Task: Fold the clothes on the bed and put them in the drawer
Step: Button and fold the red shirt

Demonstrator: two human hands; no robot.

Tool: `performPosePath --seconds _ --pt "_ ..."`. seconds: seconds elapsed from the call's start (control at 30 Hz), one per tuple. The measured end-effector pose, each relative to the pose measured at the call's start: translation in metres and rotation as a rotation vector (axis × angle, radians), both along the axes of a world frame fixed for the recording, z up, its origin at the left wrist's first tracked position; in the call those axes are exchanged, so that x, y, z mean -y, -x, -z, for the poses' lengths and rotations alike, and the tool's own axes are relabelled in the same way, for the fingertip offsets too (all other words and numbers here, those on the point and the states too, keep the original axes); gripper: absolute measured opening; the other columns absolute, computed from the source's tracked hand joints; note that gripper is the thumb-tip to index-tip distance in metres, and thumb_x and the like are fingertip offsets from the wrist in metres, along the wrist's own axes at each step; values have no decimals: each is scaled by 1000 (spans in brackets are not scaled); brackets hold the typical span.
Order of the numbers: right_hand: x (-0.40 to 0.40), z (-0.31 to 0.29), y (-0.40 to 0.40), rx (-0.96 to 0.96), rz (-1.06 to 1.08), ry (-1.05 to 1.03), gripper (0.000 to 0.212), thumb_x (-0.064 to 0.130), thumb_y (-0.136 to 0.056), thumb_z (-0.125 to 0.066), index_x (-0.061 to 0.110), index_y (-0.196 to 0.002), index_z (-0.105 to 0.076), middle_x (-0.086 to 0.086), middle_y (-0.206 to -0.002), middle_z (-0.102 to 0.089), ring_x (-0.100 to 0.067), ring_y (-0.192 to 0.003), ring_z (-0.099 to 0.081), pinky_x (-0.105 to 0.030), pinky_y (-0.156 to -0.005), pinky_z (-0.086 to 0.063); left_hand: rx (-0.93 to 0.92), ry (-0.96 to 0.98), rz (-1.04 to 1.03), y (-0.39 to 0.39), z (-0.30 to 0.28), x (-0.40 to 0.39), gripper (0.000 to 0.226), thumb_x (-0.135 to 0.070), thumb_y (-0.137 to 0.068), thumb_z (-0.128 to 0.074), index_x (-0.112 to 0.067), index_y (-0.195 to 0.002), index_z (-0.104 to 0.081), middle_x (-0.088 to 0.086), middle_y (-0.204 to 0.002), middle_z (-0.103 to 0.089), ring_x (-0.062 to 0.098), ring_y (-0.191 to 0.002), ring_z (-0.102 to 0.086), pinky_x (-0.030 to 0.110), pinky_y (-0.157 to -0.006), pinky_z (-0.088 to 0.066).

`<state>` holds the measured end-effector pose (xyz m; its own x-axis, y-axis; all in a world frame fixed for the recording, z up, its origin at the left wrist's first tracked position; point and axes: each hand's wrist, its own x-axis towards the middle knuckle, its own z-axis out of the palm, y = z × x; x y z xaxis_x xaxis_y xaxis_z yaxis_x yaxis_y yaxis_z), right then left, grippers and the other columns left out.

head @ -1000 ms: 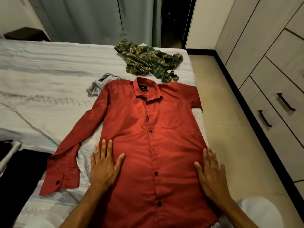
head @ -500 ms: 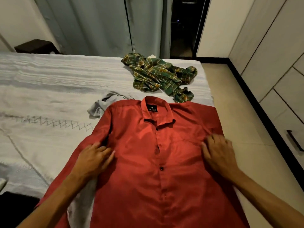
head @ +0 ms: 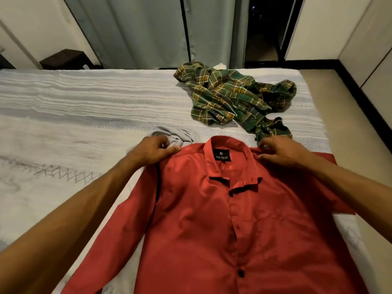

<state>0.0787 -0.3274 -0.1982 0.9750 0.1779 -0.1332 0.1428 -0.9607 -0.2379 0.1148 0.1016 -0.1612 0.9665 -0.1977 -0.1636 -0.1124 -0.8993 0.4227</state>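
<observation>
Bed (head: 84,107) holds red shirt (head: 212,219) labelled "First Option"

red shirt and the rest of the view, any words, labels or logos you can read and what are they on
"First Option": black neck label inside the collar of the red shirt, under a small square logo.
A smaller line below that on the label: too small to read.
Plaid shirt, grey garment, bed: no text visible.

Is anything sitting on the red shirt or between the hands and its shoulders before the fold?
Nothing visible: the left hand and right hand already rest on the red button-up shirt; the green plaid shirt and grey garment lie beyond its collar.
</observation>
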Motion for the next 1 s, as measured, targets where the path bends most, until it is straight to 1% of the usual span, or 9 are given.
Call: performPosePath --seconds 0.13,0.3,0.43,0.53,0.6,0.73,0.83,0.9,1.0 --pt "-3 1 29 77 32 7 20 36 -98 -64 22 -111 -58 -7 -105 -68 -31 -97 -64 -39 -72 -46 -6 35 -100 14 9 -19 54 -71 -99 -46 -24 -108 -71 11 -116 -74 33 -116 -65 32 -85 -46" --pt "-45 -5 135 113 -224 -273 26 44 -101 -46 26 -106 -63 8 -93 -69 -16 -83 -65 -40 -71 -52 -298 23 -447 58 21 -27 138 -77 -54 -81 -20 -161 -15 24 -161 -24 39 -148 -34 46 -114 -41" --pt "-71 -5 203 138 -415 -46 19 42 -105 -48 30 -111 -62 7 -93 -60 -18 -77 -63 -40 -60 -48 -343 266 -511 95 18 -8 143 -84 -71 -72 -9 -163 8 19 -168 -24 39 -151 -33 45 -121 -34" --pt "-75 -16 221 133 -473 54 23 39 -106 -52 30 -123 -64 5 -98 -61 -22 -80 -65 -44 -63 -51 -163 282 -428 139 6 2 104 -85 -81 -60 -10 -148 -32 18 -138 -58 33 -128 -58 45 -104 -48" --pt "-69 -23 238 243 -583 54 21 30 -96 -70 28 -117 -69 4 -88 -61 -19 -68 -63 -37 -51 -49 88 299 -90 174 -6 -6 51 -75 -96 -50 -26 -106 -54 -6 -96 -70 15 -92 -68 39 -80 -52" --pt "-51 -30 279 170 -1031 185 3 38 -100 -56 37 -102 -57 10 -82 -59 -13 -68 -59 -29 -59 -49 -308 78 534 225 -16 -32 73 -83 -93 -45 -14 -68 -48 -10 -56 -45 4 -50 -42 23 -54 -37" --pt "-48 -51 276 -13 -817 -25 35 57 -106 -45 33 -80 -45 9 -72 -53 -9 -64 -50 -31 -65 -44 -482 -30 421 228 -16 -50 76 -92 -84 -43 -21 -64 -58 -16 -54 -56 1 -50 -51 16 -56 -41" --pt "-63 -66 247 82 -514 -214 39 59 -106 -43 32 -78 -48 13 -68 -54 -6 -63 -53 -31 -62 -46 -282 117 183 211 -14 -56 55 -75 -93 -53 -26 -77 -73 -10 -68 -72 2 -58 -65 19 -64 -49" --pt "-99 -67 180 80 -109 -392 25 57 -102 -49 37 -111 -60 12 -92 -71 -11 -84 -68 -39 -78 -55 -53 54 52 179 -5 -56 35 -56 -92 -71 -29 -114 -74 0 -99 -76 15 -94 -72 28 -80 -48"
